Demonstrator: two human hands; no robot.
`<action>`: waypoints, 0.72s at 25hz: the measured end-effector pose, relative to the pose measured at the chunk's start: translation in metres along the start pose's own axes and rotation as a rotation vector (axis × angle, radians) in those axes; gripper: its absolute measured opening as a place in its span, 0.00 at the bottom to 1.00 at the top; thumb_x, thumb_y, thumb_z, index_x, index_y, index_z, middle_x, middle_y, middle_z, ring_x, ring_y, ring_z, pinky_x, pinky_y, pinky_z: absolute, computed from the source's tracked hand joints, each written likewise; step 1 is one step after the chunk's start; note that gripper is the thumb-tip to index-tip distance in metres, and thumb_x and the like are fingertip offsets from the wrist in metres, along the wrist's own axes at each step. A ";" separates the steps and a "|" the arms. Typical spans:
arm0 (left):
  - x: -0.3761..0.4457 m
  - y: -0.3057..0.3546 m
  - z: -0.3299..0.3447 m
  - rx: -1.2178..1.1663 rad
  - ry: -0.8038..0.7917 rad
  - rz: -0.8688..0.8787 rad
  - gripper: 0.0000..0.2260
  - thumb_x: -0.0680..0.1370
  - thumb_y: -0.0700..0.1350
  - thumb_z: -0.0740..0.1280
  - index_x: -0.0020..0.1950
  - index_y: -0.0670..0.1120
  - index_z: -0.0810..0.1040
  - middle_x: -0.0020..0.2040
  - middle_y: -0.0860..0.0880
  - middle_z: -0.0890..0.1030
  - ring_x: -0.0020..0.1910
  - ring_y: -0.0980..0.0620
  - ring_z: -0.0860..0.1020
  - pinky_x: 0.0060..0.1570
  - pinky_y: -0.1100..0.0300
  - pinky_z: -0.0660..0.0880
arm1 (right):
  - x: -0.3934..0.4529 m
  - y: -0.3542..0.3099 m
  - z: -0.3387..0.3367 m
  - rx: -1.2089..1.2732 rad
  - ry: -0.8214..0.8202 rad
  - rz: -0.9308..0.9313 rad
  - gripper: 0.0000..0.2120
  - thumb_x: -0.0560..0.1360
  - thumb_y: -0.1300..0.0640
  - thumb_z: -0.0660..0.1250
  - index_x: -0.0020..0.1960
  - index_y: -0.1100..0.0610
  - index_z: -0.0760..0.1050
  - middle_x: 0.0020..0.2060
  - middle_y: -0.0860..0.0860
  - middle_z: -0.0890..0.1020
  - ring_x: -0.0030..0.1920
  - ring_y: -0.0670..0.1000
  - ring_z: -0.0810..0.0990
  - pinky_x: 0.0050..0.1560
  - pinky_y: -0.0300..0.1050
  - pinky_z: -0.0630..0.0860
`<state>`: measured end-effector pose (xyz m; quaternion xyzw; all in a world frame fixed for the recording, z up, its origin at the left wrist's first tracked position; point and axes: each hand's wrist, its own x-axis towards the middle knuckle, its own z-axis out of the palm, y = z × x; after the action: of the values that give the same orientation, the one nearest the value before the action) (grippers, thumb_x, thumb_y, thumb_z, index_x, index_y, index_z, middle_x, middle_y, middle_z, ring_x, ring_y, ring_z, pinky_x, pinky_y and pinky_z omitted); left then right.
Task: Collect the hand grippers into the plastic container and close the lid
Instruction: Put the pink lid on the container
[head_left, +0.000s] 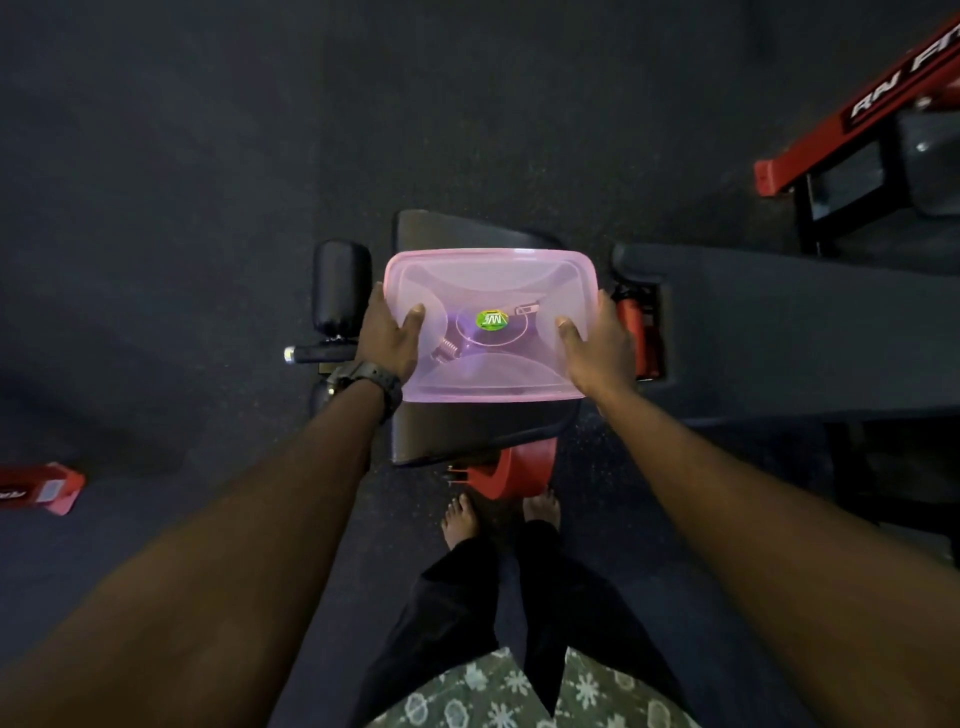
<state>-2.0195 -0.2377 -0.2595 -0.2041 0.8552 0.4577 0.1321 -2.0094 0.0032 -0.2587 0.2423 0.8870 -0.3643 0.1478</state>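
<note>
Plastic container (488, 387) is sitting on a dark padded gym seat (467, 431), which is serving as the counter, with its translucent pink lid (488, 280) already laid on top. Left hand (387, 332) is resting on the lid's left end, thumb (415, 314) lying on the top surface; the other fingers are wrapping down over the edge and are hidden below it. Right hand (597, 343) is mirroring this at the right end, thumb on top, remaining fingers out of sight over the side. Judgement: both hands are placed at opposite ends so as to press the rim down evenly and seat the lid; whether it is fully snapped cannot be told. Through the lid a hand gripper (452, 351) is showing: a coiled metal spring near the left and a dark handle running toward the centre. How many grippers are lying inside cannot be told. Lid is a rounded rectangle, smooth and glossy, with moulded curved panels and a green oval sticker (491, 318) at centre. Seat surface is looking matte and cushioned. A black wristwatch (363, 376) is sitting on the left wrist.
</note>
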 end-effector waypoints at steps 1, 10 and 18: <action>0.002 -0.001 0.000 0.015 -0.006 0.000 0.32 0.75 0.54 0.62 0.72 0.35 0.64 0.68 0.35 0.73 0.64 0.38 0.74 0.61 0.54 0.69 | 0.002 0.001 0.000 -0.015 -0.002 -0.005 0.30 0.80 0.48 0.64 0.78 0.56 0.60 0.70 0.59 0.75 0.68 0.62 0.74 0.64 0.55 0.72; 0.013 -0.015 0.016 0.205 0.060 0.072 0.29 0.81 0.51 0.62 0.74 0.35 0.60 0.70 0.34 0.69 0.67 0.34 0.71 0.64 0.44 0.71 | 0.014 0.005 -0.010 -0.151 0.099 -0.106 0.20 0.85 0.54 0.54 0.73 0.57 0.71 0.64 0.61 0.80 0.63 0.64 0.76 0.59 0.53 0.71; 0.009 -0.043 0.023 0.124 0.180 0.111 0.25 0.81 0.56 0.56 0.70 0.39 0.68 0.63 0.38 0.77 0.60 0.39 0.76 0.58 0.50 0.73 | 0.013 0.022 0.011 -0.015 0.213 -0.115 0.21 0.85 0.55 0.53 0.77 0.53 0.67 0.69 0.60 0.77 0.66 0.62 0.76 0.63 0.51 0.69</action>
<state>-2.0058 -0.2417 -0.3073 -0.1882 0.9002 0.3906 0.0418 -2.0079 0.0132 -0.2844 0.2273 0.9128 -0.3375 0.0335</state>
